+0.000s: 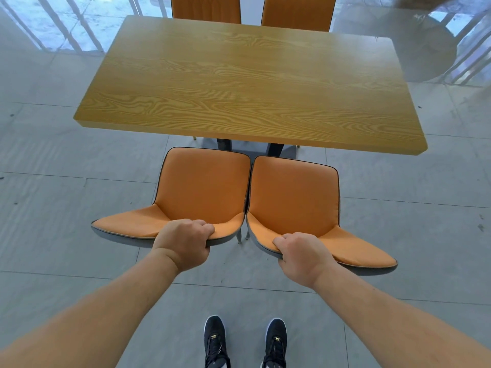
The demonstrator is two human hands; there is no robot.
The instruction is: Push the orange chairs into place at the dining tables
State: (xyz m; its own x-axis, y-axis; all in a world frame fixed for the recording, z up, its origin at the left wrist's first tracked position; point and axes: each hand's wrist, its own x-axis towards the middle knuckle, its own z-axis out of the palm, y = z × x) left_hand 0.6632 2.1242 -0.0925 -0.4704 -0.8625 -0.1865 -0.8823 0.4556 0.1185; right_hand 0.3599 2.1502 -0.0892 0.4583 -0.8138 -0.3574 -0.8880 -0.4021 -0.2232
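Two orange chairs stand side by side at the near edge of a wooden dining table (239,75), touching each other. Their seats sit just short of the table edge. My left hand (184,243) grips the top of the backrest of the left chair (202,187). Gripping the backrest top of the right chair (292,197) is my right hand (303,257). Across the table, two more orange chairs (206,9) (297,11) are pushed in against its far edge, only their backrests showing.
Grey floor tiles (53,208) surround the table on all sides. White railings (66,30) and glass run along the back left, and more railings (467,54) stand at the back right. My black shoes (215,341) are on the floor behind the chairs.
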